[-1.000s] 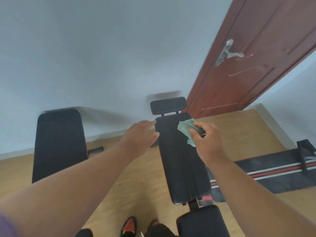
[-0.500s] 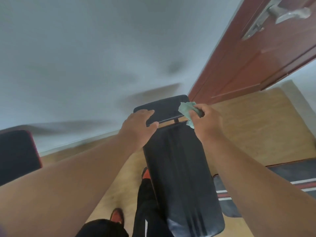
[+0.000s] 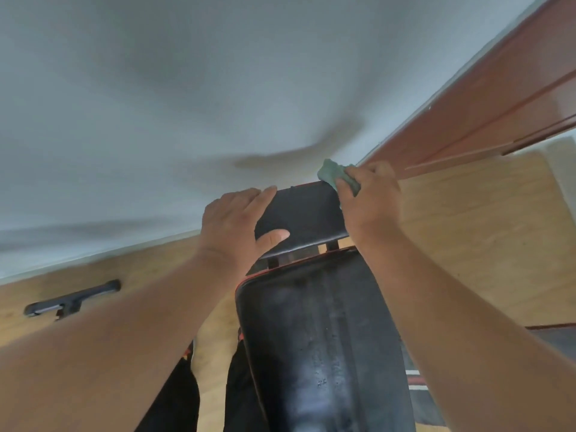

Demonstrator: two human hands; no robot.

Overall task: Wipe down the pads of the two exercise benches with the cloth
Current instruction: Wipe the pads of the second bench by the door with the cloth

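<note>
A crumpled green cloth [image 3: 338,177] is held bunched in the grip of the right hand [image 3: 369,202], fingers curled round it, at the far right corner of the small headrest pad [image 3: 307,218]. The left hand [image 3: 232,226] is laid over the pad's left end with fingers nearly straight and the thumb resting on the black face; nothing is clasped by it, and it appears to steady the pad.

The step in hand is judged to be the wiping of this headrest. It is best done with the cloth pressed flat and drawn across the whole face toward the left hand, the rounded edges and corners included, while the pad is braced against rocking on its two short posts. A spread cloth would probably cover more than a balled one.

The headrest is a short rectangular cushion, black, smooth and faintly glossy like vinyl, with softened corners. Just below it lies the long back pad [image 3: 324,347], the same black covering, red piping at its top edge, a lengthwise seam down the middle and a dull sheen with small specks. The floor [image 3: 467,241] is pale wood-grain board. A dark metal foot bar [image 3: 73,298] lies on the floor at left, beside the white wall.
</note>
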